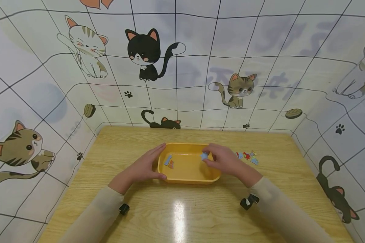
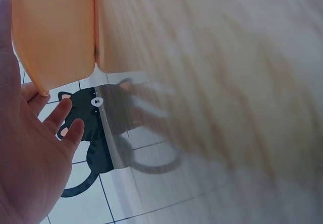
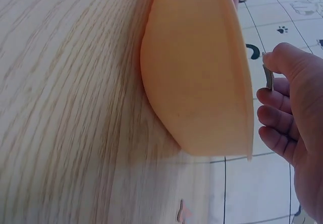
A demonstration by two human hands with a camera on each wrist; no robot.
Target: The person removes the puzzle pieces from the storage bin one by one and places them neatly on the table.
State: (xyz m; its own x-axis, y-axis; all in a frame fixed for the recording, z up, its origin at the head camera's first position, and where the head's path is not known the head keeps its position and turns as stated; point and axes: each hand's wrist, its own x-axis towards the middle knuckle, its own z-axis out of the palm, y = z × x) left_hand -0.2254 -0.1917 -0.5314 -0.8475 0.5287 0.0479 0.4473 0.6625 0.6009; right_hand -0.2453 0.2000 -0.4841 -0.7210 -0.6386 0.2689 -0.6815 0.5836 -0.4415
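My left hand (image 1: 143, 167) rests against the left end of a yellow plastic tray (image 1: 185, 165), thumb by the near corner and fingers along the far one. In the left wrist view its fingers are extended, one touching the rim. Over the tray's right part, my right hand (image 1: 225, 160) pinches a small flat light-blue piece (image 1: 204, 156) between thumb and fingers. Edge-on in the right wrist view, that thin piece (image 3: 268, 76) is above the rim. Inside the tray's left side lie a blue piece (image 1: 168, 160) and an orange piece (image 1: 171, 164).
To the right of the tray, partly behind my right forearm, several small coloured flat pieces (image 1: 247, 156) lie on the wooden table (image 1: 134, 209). A cat-patterned cloth (image 1: 194, 71) stands around the table's back and sides.
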